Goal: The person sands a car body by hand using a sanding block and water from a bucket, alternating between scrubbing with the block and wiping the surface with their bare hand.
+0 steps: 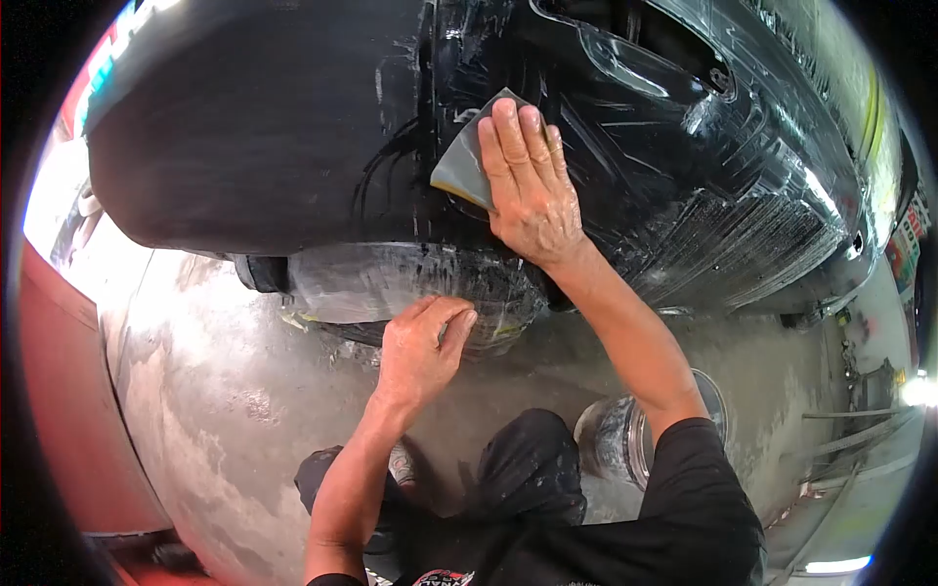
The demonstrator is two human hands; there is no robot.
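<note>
My right hand (532, 190) lies with its fingers stretched and side by side on a grey sheet of sandpaper (457, 168), pressing it against a black car body panel (264, 117). The sheet has a yellowish lower edge and sticks out to the left of the fingers. Wet, whitish streaks mark the panel around it. My left hand (422, 342) is at the panel's lower edge, in front of a scuffed grey lower section (366, 283). Its fingers are curled, with the thumb close to the index finger. Whatever may be inside them is hidden.
A bucket (611, 439) with a smeared side stands on the concrete floor (225, 381), partly behind my right arm. A recessed opening (655, 44) lies at the upper right of the bodywork. A red panel (73, 391) rises at left; metal bars (855, 439) are at right.
</note>
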